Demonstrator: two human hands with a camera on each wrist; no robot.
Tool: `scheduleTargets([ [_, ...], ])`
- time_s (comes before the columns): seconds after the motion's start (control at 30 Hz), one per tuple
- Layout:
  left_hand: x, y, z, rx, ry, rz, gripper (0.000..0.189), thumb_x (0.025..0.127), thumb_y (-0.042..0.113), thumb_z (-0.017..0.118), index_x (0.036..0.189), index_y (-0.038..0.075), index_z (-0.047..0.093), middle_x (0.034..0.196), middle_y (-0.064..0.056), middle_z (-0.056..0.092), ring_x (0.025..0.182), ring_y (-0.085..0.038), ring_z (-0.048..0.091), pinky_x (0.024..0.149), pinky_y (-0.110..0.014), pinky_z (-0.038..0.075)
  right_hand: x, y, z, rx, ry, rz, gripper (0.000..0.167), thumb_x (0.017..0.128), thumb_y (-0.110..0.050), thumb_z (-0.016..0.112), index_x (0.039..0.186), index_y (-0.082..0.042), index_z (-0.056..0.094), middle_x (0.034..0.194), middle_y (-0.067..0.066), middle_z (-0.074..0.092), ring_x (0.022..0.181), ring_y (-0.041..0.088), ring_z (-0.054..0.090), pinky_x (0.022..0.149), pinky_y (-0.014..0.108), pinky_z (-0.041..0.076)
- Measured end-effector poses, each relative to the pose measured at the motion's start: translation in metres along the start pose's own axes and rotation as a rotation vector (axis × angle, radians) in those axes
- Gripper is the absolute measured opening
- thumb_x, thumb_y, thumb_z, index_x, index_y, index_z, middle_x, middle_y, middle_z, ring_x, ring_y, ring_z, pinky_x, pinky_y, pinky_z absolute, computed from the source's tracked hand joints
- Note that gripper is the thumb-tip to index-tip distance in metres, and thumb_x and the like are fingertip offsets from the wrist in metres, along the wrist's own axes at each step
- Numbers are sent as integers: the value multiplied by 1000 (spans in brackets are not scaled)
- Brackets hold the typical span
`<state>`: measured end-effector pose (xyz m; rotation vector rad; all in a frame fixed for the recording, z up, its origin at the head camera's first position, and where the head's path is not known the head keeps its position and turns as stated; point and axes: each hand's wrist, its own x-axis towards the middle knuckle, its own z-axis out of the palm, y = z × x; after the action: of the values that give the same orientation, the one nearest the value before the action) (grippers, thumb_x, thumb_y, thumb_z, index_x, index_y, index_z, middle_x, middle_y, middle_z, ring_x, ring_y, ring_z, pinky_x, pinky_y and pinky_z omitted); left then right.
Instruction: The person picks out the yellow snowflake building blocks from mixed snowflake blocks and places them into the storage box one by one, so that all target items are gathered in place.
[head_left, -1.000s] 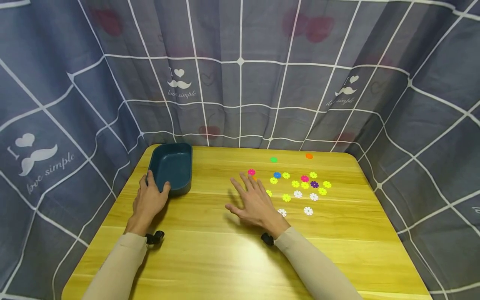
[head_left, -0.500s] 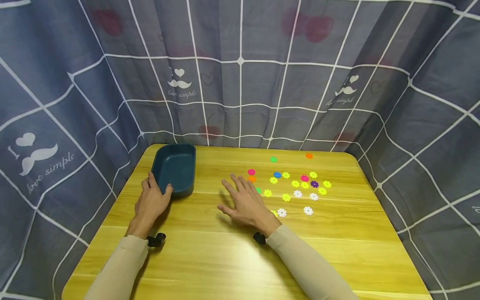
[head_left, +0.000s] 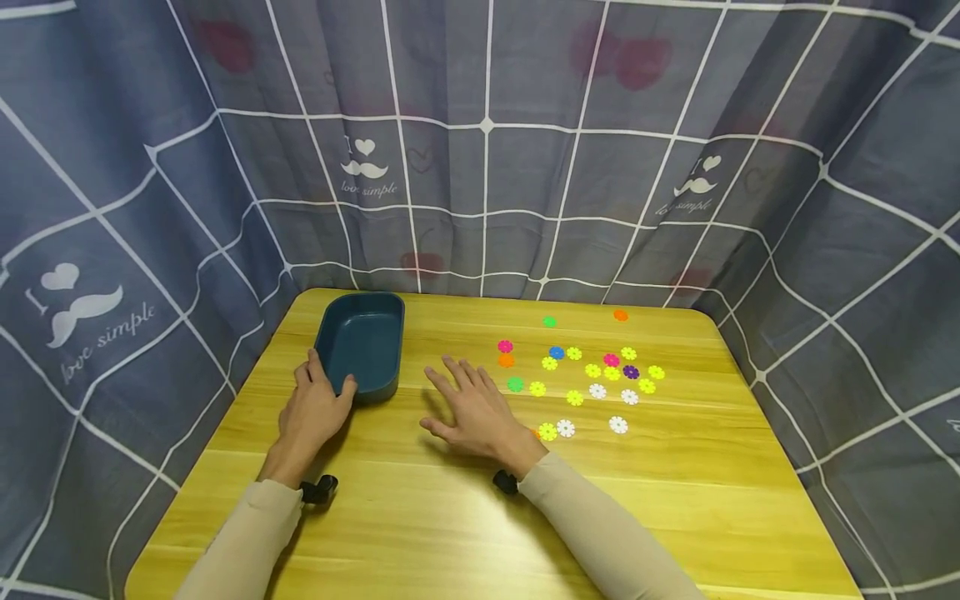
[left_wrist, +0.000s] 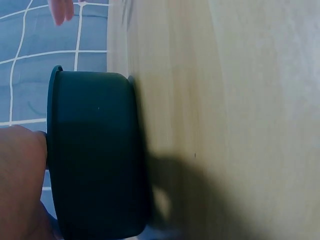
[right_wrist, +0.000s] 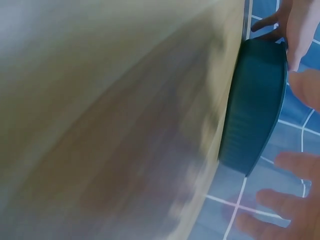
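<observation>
A dark teal plastic bin (head_left: 365, 346) stands on the wooden table at the back left, with nothing inside it. My left hand (head_left: 313, 414) grips its near-left corner, fingers along the left side and thumb at the near rim. In the left wrist view the bin's wall (left_wrist: 95, 155) fills much of the picture beside my hand (left_wrist: 20, 180). To the right of the bin, my right hand (head_left: 480, 417) is held over the table with fingers spread, holding nothing. The right wrist view shows its fingers (right_wrist: 285, 202) apart from the bin (right_wrist: 255, 107).
Several flower-shaped plastic discs in yellow (head_left: 574, 398), white (head_left: 618, 425), pink (head_left: 506, 346), green (head_left: 515, 384), blue (head_left: 557, 353) and other colours lie scattered on the table's right half. A checked curtain (head_left: 450, 167) surrounds the table (head_left: 420, 533) at the back and sides.
My left hand has shifted the bin a little to the right. My right hand has moved left, away from the discs, uncovering green, orange and yellow ones.
</observation>
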<state>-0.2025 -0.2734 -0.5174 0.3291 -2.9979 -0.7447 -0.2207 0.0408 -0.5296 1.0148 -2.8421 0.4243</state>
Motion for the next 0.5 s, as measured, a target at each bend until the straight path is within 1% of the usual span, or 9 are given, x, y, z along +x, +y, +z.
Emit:
scheduleTargets([
  [0.17,-6,4,0,12,3,22,102,120,55,45,183,-7,-7,180,-43,26,134,-67,64,99,-77,58,4,-7,2,-22,-6,-15,86,114,-72,60,185,-30,35,193,13,33,174,44,44,139,67,40],
  [0.27,-10,7,1,17,3,33,102,120,54,45,183,-8,-5,179,-44,26,133,-67,66,98,-77,59,6,-12,3,-14,-6,-22,86,115,-72,60,185,-30,35,193,13,32,173,44,44,139,67,40],
  [0.5,-18,13,5,31,-2,50,101,120,51,48,182,-10,-3,178,-45,28,133,-66,67,101,-77,60,9,-20,4,-14,-1,-41,86,115,-68,62,186,-30,32,193,15,31,172,46,47,139,68,40],
])
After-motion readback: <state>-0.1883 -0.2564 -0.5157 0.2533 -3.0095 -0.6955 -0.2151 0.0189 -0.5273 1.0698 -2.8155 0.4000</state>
